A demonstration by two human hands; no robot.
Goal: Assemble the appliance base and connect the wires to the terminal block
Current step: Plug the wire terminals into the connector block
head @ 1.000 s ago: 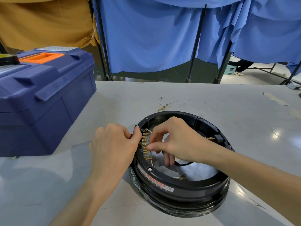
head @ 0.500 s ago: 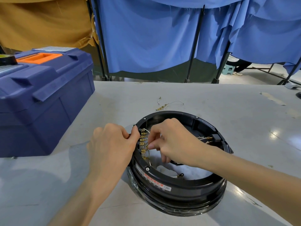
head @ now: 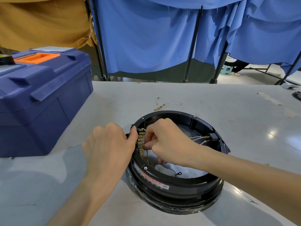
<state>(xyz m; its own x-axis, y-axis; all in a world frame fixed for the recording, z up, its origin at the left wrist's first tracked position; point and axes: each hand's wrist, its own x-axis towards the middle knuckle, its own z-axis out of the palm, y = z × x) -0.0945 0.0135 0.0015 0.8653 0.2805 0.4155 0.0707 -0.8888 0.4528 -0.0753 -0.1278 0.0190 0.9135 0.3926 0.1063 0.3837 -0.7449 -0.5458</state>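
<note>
Appliance base (head: 175, 191): black plastic ring, sits flat on the grey table (head: 228, 111), near edge, right of a blue toolbox (head: 40, 98).

Terminal block (head: 140, 141): row of brass tabs on the inner wall, left side of the ring.

Left hand (head: 107, 149): grips the rim just outside the block, thumb pressed on top, fingers curled over the outer wall. Bracing, by the look of it.

Right hand (head: 164, 141): reaches inside the ring, thumb and forefinger pinched at the brass tabs on the end of a thin white wire (head: 147, 156) that trails down from the pinch. The connector itself is hidden under the fingertips.

More white leads (head: 197, 138) with brass ends lie loose at the right inner wall. A spare wire (head: 167, 104) lies on the table behind the base.

Handling, as judged:
- Base looks rigid and fairly light, and likely slides under a push, so hold it at the rim.
- Wire is limp and thin. Take it at the metal connector, not the insulation.
- Tabs look small and bendable, so press straight on.
</note>
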